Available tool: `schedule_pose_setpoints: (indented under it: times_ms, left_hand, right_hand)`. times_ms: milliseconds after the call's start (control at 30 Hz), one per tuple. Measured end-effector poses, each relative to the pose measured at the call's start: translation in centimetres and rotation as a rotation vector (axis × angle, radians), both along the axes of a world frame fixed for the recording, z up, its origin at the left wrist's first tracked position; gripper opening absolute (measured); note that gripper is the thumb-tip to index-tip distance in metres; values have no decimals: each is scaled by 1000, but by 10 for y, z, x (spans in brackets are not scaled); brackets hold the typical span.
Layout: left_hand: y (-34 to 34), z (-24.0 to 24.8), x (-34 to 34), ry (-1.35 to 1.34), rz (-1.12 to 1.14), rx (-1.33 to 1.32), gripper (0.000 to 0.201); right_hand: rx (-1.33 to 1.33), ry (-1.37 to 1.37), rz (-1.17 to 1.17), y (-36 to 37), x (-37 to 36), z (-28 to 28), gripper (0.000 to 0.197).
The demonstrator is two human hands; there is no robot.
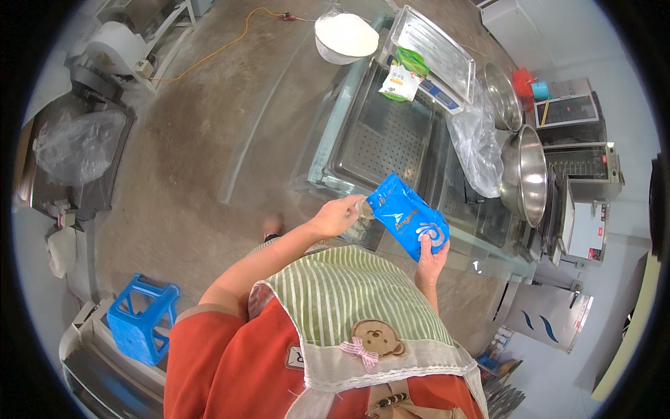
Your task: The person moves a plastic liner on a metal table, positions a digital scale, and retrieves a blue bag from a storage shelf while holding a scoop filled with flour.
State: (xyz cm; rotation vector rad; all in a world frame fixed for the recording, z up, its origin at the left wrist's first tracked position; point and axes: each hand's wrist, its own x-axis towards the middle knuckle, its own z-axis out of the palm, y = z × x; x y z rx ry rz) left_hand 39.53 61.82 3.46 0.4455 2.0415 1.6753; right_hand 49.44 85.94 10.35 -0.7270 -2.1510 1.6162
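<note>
My right hand (431,261) grips a shiny blue pouch (408,218) by its lower right corner, the thumb lying over its printed front. The pouch is tilted, its upper left edge toward my other hand. With closed fingers, my left hand (338,215) holds a small cup-like thing (364,209) close against that edge of the pouch. It looks pale and partly see-through; its contents are too small to make out. Both hands are in front of my striped apron, near the edge of a glass-sided counter (328,150).
On the counter are a scale (436,59) with a green and white packet (403,82), a clear plastic bag (474,143) and steel bowls (523,176). A bowl of white powder (347,36) stands at the far corner. A blue stool (143,318) is on the left floor.
</note>
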Motion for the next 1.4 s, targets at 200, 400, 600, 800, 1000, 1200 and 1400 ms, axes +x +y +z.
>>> schedule_pose_setpoints:
  times_ms: [200,400,600,800,1000,1200,1400]
  left_hand:
    - [2,-3,-3,-33,-8,-17,50]
    - [-2,3,-4,-76,-45,1,50]
    - [-2,-5,-2,-65,-44,-6,50]
    - [0,-9,0,-36,-23,-84,52]
    - [8,-2,-2,71,2,-215,62]
    - [22,-1,-3,211,23,-335,65]
    - [30,2,-8,210,25,-394,55]
  right_hand:
    - [44,7,41,-5,-1,7,58]
    - [69,-5,36,-3,4,4,50]
    - [99,6,9,-5,6,3,53]
    - [50,22,11,-3,11,5,51]
    - [130,21,1,-8,7,14,56]
    - [151,-6,-6,-9,7,19,56]
    - [169,-14,5,-7,6,24,54]
